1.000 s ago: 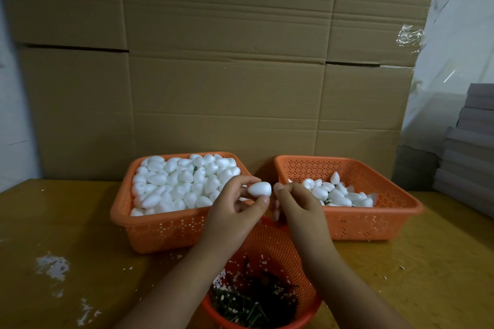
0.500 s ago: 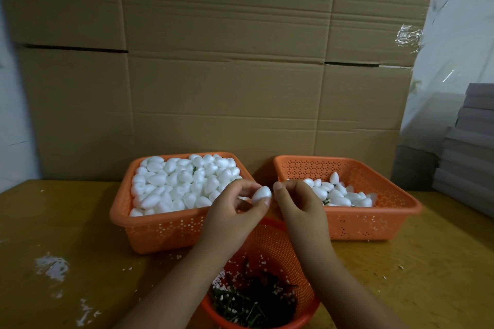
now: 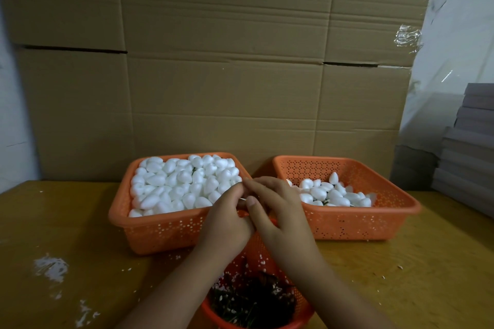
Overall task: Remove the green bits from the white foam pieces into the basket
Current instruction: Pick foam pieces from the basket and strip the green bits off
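Note:
My left hand [image 3: 227, 219] and my right hand [image 3: 280, 211] meet above the round orange basket [image 3: 258, 252], which holds a dark heap of green bits [image 3: 251, 302]. Both hands are closed around one white foam piece [image 3: 243, 199]. Only a thin white sliver of it shows between the fingers. My right thumb presses against its end. No green bit shows in the fingers. The left orange basket [image 3: 120, 212] is heaped with white foam pieces [image 3: 181, 187]. The right orange basket [image 3: 401, 204] holds a smaller layer of foam pieces [image 3: 334, 195].
A wall of cardboard boxes [image 3: 227, 75] stands right behind the baskets. Grey stacked sheets [image 3: 470, 147] sit at the far right. White foam crumbs [image 3: 50, 267] lie on the yellow-brown table [image 3: 53, 222] at the left and around the baskets.
The foam piece was in plain sight in my left fingertips. Both hands have since closed together over it and dropped slightly, so it is almost hidden.

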`<state>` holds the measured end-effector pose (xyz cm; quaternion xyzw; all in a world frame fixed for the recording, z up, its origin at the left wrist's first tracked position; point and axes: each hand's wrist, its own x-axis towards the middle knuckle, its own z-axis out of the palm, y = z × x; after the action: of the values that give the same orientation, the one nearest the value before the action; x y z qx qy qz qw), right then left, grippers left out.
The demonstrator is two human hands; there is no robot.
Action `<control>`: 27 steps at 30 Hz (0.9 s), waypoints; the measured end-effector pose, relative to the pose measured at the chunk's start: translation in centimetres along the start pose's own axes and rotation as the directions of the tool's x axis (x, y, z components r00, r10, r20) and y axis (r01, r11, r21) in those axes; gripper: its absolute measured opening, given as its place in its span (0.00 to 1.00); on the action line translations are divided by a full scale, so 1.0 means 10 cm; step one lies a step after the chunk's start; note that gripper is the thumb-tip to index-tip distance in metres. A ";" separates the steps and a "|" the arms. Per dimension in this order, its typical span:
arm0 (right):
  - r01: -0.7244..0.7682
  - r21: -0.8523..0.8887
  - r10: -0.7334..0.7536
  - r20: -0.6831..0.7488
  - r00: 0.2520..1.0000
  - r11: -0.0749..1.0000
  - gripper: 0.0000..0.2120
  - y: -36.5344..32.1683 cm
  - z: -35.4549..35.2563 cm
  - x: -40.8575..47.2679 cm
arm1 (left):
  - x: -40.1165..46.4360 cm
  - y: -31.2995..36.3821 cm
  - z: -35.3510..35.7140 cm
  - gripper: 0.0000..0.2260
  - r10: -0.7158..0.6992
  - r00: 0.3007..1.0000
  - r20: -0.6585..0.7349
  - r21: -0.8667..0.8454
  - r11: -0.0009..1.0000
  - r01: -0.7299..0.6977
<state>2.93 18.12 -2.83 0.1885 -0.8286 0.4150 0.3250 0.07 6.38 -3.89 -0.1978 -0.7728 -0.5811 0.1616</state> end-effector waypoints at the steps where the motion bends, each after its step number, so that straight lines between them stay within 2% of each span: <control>1: 0.010 -0.005 -0.010 0.020 1.000 1.000 0.18 -0.01 0.01 -0.01 | 0.00 0.00 0.00 0.13 0.000 1.000 0.000 -0.017 1.000 0.000; 4: -0.040 0.068 0.040 -0.002 0.999 0.997 0.18 0.01 0.00 -0.03 | 0.01 0.02 0.00 0.11 0.007 1.000 -0.005 -0.070 0.997 -0.008; 7: -0.194 0.188 0.213 -0.086 0.973 0.963 0.05 0.04 -0.03 -0.01 | 0.01 0.05 0.01 0.13 0.018 0.998 -0.061 -0.127 0.992 -0.026; 9: -0.281 0.269 0.312 -0.078 0.947 0.921 0.07 0.07 -0.05 0.02 | 0.02 0.05 0.00 0.14 0.018 0.995 -0.099 -0.153 0.988 -0.033; 11: -0.316 0.302 0.350 -0.063 0.935 0.899 0.12 0.08 -0.06 0.04 | 0.02 0.05 0.00 0.13 0.011 0.994 -0.108 -0.169 0.985 -0.030; 18: -0.274 0.338 0.324 -0.100 0.941 0.900 0.11 0.06 -0.08 0.03 | 0.01 0.03 0.01 0.07 0.029 0.995 -0.094 -0.116 0.992 -0.040; 24: -0.180 0.295 0.221 -0.113 0.969 0.938 0.09 0.03 -0.07 0.01 | -0.03 0.04 0.02 0.12 0.038 0.999 -0.021 0.013 0.999 -0.038; 27: -0.114 0.203 0.135 -0.093 0.986 0.973 0.10 0.02 -0.05 0.02 | -0.03 0.05 0.02 0.13 0.036 0.999 0.011 0.095 0.995 -0.037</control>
<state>2.91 18.60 -2.57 0.1448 -0.7754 0.5239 0.3215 0.59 6.63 -3.69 -0.2068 -0.7967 -0.5394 0.1778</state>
